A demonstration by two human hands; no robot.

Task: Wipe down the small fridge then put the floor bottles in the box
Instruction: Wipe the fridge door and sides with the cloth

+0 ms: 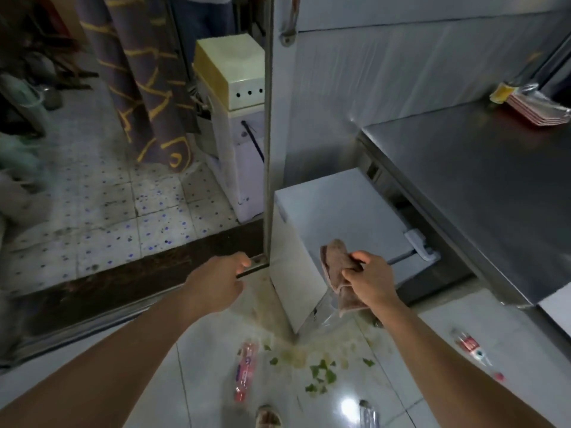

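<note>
I see the right hand (372, 282) gripping a brown cloth (338, 273) just above the small fridge (336, 217), a low white chest by the steel counter (482, 193). Left hand (222, 281) hangs loose, empty, near the door frame (267, 125). I'd flatten the cloth and run long overlapping strokes on the lid. Bottles (245, 370) lie on the floor, untouched.

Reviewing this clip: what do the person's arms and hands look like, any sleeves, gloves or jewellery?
Both forearms are bare as far as the frame shows: no sleeves in view. The left hand and right hand wear no gloves, and no watch, bracelet or ring is visible on either.
</note>
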